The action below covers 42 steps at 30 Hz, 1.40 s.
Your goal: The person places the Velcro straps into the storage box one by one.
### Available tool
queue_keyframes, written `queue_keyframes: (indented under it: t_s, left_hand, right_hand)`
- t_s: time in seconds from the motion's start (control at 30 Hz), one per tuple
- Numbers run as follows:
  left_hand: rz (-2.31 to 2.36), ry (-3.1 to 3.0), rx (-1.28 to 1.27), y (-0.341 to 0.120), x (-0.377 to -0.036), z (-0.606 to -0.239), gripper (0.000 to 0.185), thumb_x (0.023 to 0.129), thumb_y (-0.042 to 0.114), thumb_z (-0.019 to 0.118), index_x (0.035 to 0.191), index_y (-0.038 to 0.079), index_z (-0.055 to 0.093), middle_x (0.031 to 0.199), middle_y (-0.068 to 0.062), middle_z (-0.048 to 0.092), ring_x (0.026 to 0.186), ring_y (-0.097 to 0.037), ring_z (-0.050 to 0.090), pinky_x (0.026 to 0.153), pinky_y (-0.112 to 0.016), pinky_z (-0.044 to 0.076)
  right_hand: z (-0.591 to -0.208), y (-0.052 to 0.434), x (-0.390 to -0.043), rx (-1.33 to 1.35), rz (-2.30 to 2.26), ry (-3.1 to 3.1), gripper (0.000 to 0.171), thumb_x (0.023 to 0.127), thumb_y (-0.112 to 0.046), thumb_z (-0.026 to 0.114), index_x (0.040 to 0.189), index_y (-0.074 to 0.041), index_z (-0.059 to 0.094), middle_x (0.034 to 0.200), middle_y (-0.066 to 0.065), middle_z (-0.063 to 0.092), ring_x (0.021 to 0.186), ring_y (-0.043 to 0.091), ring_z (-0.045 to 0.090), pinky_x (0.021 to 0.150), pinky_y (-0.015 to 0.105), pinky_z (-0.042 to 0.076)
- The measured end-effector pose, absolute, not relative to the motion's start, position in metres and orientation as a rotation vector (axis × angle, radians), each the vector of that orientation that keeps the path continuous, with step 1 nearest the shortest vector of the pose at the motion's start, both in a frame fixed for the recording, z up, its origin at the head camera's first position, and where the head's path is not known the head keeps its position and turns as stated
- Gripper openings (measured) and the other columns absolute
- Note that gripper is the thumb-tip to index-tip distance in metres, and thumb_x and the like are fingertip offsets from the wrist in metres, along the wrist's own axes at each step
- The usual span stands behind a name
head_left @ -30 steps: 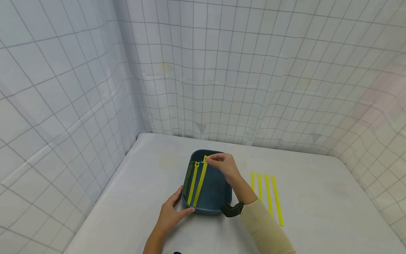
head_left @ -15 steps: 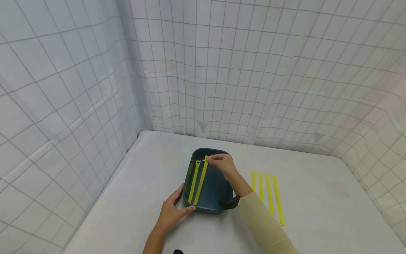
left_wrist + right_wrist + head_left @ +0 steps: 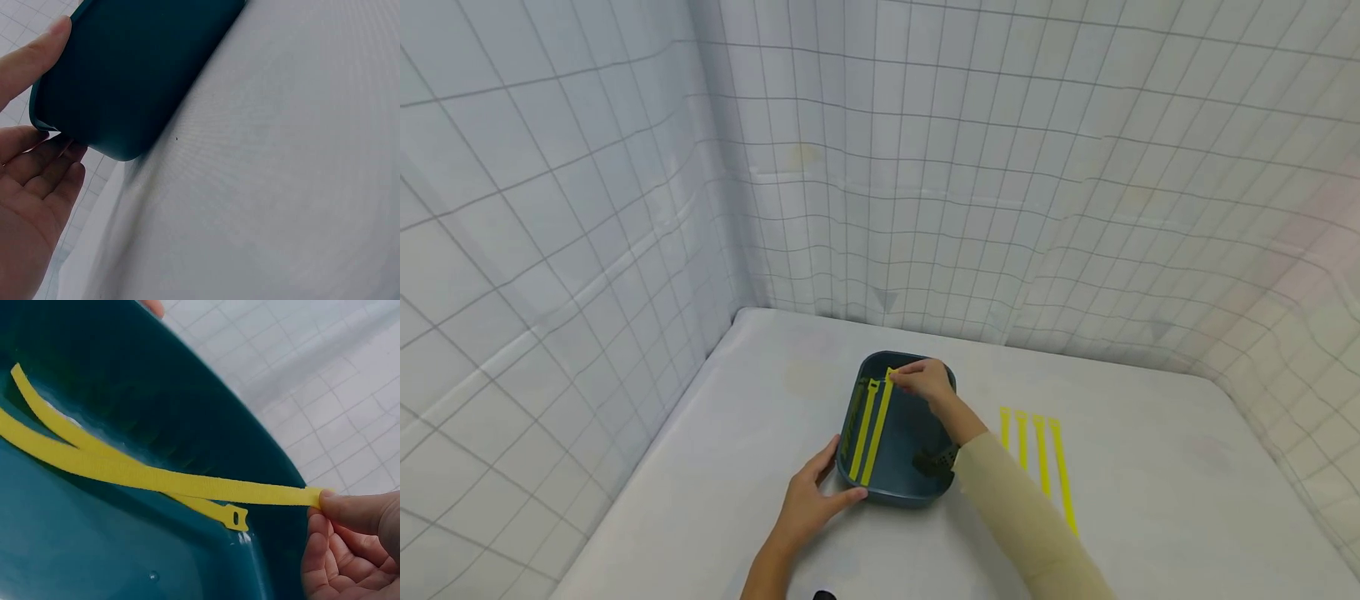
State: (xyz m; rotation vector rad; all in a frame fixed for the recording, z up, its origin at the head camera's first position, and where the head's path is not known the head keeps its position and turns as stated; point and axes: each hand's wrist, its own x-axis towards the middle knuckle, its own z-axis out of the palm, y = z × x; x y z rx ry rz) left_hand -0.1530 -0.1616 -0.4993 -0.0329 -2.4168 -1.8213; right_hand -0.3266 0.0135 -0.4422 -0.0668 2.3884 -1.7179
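Sheeting (image 3: 887, 167), white with a grey grid, stands behind and to both sides of a white table (image 3: 1150, 467). On the table sits a dark teal tray (image 3: 897, 458), rounded at its corners. A pale yellow sleeve (image 3: 1022, 517) covers the right forearm, which reaches in over the tray's right side. Just to the right of the tray, four yellow straps (image 3: 1042, 454) lie side by side on the table, partly hidden by that arm.

The left hand (image 3: 807, 500) is partly closed around the near-left corner of the tray, its thumb on the near edge and its bent fingers against the left side. The right hand (image 3: 925, 379) is nearly closed, pinching the head end of one strap (image 3: 156, 478) between thumb and forefinger near the far rim, the other fingers curled in. That strap slants down inside the tray toward its near edge. Beside it, a second strap (image 3: 863, 432) lies along the tray's left side, its slotted head toward the far end; in the right wrist view the pinched strap crosses in front of it. A black band (image 3: 936, 460) circles the right wrist.
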Motion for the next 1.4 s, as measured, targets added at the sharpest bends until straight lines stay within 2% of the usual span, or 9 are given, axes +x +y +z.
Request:
queue_keyframes:
  t_s: [0.27, 0.57, 1.4]
  left_hand:
    - [-1.816, -2.412, -0.048, -0.156, -0.145, -0.476, 0.083, 0.069, 0.012, 0.081, 0.136, -0.007, 0.037, 0.139, -0.022, 0.038, 0.127, -0.034, 0.036, 0.102, -0.042, 0.034]
    - [-1.776, -2.421, -0.071, -0.160, -0.153, -0.503, 0.088, 0.068, 0.026, 0.082, 0.140, 0.002, 0.037, 0.140, -0.012, 0.039, 0.128, -0.026, 0.037, 0.102, -0.035, 0.035]
    - [-1.779, -2.423, -0.038, -0.161, -0.154, -0.503, 0.088, 0.067, 0.027, 0.083, 0.140, 0.004, 0.038, 0.140, -0.010, 0.040, 0.128, -0.024, 0.037, 0.103, -0.035, 0.035]
  right_hand:
    - [-0.452, 0.010, -0.332, -0.025, -1.697, 2.428, 0.018, 0.081, -0.011, 0.071, 0.090, 0.005, 0.069, 0.080, 0.010, 0.067, 0.072, 0.021, 0.064, 0.073, 0.037, 0.056]
    - [-0.464, 0.008, -0.338, -0.020, -1.631, 2.490, 0.016, 0.079, -0.011, 0.073, 0.086, 0.003, 0.071, 0.077, 0.009, 0.068, 0.066, 0.016, 0.062, 0.066, 0.032, 0.056]
    - [-0.476, -0.002, -0.343, 0.018, -1.597, 2.511, 0.014, 0.078, -0.008, 0.073, 0.084, 0.004, 0.070, 0.078, 0.011, 0.068, 0.065, 0.016, 0.063, 0.064, 0.030, 0.057]
